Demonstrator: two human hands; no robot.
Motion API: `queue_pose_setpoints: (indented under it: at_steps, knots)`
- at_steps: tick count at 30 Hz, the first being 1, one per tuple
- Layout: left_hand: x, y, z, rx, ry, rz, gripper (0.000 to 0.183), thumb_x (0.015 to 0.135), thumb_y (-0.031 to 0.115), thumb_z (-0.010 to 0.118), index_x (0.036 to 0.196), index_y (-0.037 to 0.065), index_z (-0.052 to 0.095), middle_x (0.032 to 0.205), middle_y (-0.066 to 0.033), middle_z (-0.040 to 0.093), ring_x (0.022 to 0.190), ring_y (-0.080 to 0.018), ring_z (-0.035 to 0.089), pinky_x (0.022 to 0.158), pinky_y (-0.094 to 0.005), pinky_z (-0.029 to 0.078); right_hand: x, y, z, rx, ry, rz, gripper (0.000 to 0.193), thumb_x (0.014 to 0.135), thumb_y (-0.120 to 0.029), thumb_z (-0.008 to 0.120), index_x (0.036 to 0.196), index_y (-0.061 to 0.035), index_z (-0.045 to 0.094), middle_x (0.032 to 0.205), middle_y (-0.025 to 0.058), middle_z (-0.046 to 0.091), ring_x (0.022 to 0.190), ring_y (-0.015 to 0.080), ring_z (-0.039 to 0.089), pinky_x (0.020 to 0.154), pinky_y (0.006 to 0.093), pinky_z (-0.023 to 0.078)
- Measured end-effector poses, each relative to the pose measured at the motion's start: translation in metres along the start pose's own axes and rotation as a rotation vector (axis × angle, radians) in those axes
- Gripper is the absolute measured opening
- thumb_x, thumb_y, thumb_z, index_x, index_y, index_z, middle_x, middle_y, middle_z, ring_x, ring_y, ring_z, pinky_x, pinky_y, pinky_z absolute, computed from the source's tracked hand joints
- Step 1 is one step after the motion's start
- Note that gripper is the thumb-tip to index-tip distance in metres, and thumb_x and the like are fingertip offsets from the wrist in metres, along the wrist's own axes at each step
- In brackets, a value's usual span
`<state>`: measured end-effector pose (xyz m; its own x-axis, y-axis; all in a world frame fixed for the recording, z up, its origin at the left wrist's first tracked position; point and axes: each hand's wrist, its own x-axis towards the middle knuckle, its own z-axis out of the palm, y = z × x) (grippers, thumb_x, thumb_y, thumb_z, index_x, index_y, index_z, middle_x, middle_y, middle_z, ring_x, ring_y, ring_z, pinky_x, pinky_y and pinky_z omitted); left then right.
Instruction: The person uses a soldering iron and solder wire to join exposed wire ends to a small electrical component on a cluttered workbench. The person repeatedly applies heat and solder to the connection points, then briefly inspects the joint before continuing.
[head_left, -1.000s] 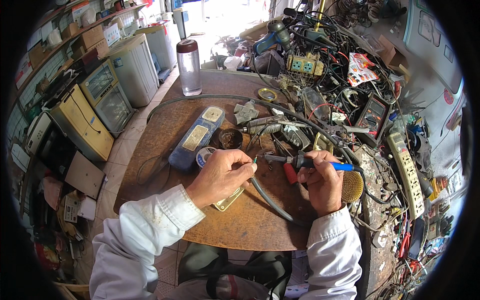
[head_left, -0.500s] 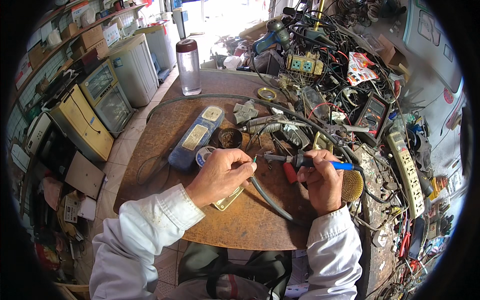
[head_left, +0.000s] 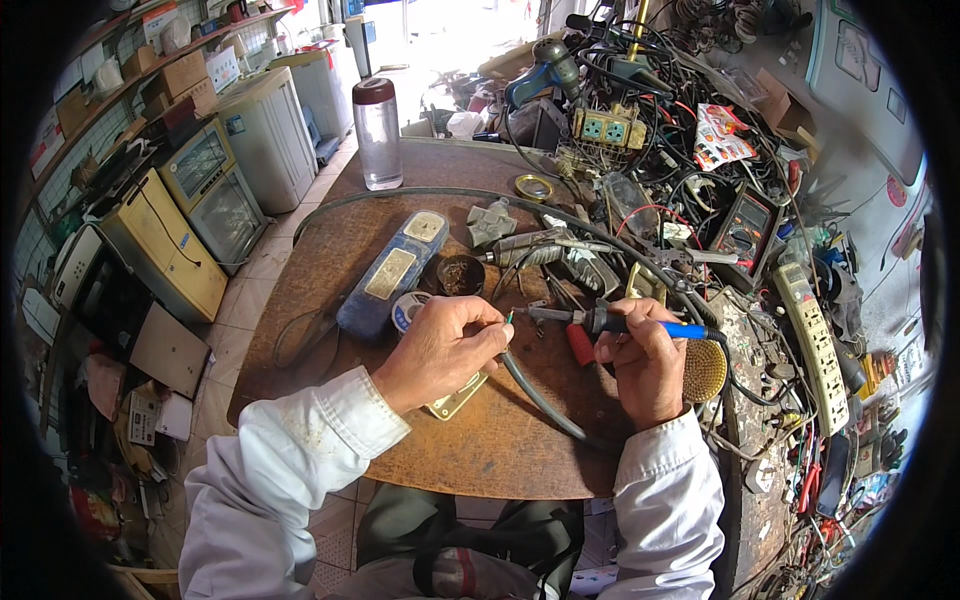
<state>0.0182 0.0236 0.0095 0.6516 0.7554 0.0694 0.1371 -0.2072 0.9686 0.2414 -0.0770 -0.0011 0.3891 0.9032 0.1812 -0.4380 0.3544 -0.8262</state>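
My left hand [head_left: 445,350] is closed in a pinch over the wooden table, gripping the end of a thick grey cable [head_left: 543,402]. A small green wire end [head_left: 511,317] shows at its fingertips. In my right hand [head_left: 648,375] is a soldering iron [head_left: 686,331] with a blue handle, held like a pen. The iron's tip points left at the wire end; whether they touch I cannot tell. Under my left hand lies a pale yellow plate [head_left: 462,400], partly hidden. A solder spool [head_left: 408,310] and a small dark round tin [head_left: 460,277] sit just beyond it.
On the table [head_left: 330,390] are a blue power strip [head_left: 392,272], a water bottle [head_left: 377,140] and a red-handled tool [head_left: 580,345]. Tangled cables, a multimeter [head_left: 745,228] and a long socket strip [head_left: 815,350] crowd the right side. The cable loops across the back.
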Motion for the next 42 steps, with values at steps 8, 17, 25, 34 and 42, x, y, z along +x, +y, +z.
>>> queue_pose_setpoints:
  at_steps: [8, 17, 25, 34, 42]
  knots:
    - [-0.0005, 0.0022, -0.0001, 0.004, 0.001, -0.002, 0.027, 0.094, 0.017, 0.063, 0.096, -0.009, 0.065, 0.082, -0.0094, 0.068, 0.069, -0.0139, 0.069, 0.061, -0.0249, 0.054, 0.0007, 0.0003, -0.0006, -0.014, -0.005, -0.012, 0.02, 0.09, -0.012, 0.06, 0.098, 0.0054, 0.065, 0.081, 0.0119, 0.066, 0.061, 0.0197, 0.064, 0.057, 0.0303, 0.053]
    - [-0.0006, 0.0035, 0.0001, 0.001, 0.003, -0.013, 0.027, 0.093, 0.018, 0.063, 0.096, -0.009, 0.065, 0.083, -0.0095, 0.068, 0.07, -0.0138, 0.069, 0.061, -0.0246, 0.054, 0.0006, 0.0007, -0.0012, -0.005, -0.01, -0.008, 0.02, 0.09, -0.012, 0.06, 0.098, 0.0052, 0.065, 0.082, 0.0124, 0.066, 0.061, 0.0203, 0.063, 0.058, 0.0307, 0.053]
    - [-0.0004, 0.0012, 0.0013, -0.001, 0.017, 0.009, 0.025, 0.094, 0.018, 0.064, 0.093, -0.007, 0.066, 0.076, -0.0044, 0.063, 0.067, -0.0119, 0.066, 0.06, -0.026, 0.055, 0.0003, 0.0001, -0.0009, 0.0, -0.012, -0.004, 0.018, 0.09, -0.012, 0.06, 0.097, 0.0044, 0.066, 0.083, 0.0121, 0.066, 0.062, 0.0204, 0.063, 0.057, 0.0311, 0.052]
    - [-0.0006, 0.002, 0.0012, -0.008, 0.011, 0.007, 0.026, 0.094, 0.019, 0.065, 0.093, -0.007, 0.066, 0.077, -0.0049, 0.063, 0.068, -0.0128, 0.066, 0.061, -0.0262, 0.055, 0.0, 0.0, -0.0006, 0.017, -0.01, -0.017, 0.018, 0.09, -0.012, 0.06, 0.098, 0.0043, 0.065, 0.081, 0.0121, 0.066, 0.061, 0.0205, 0.063, 0.057, 0.0315, 0.052]
    - [-0.0007, 0.0023, 0.0013, -0.001, 0.012, 0.0, 0.025, 0.094, 0.018, 0.065, 0.093, -0.007, 0.066, 0.076, -0.0045, 0.062, 0.068, -0.0123, 0.065, 0.061, -0.0265, 0.056, -0.0003, -0.0001, 0.0003, 0.014, 0.007, -0.033, 0.019, 0.091, -0.012, 0.059, 0.098, 0.005, 0.065, 0.08, 0.0128, 0.066, 0.06, 0.0202, 0.063, 0.057, 0.0312, 0.052]
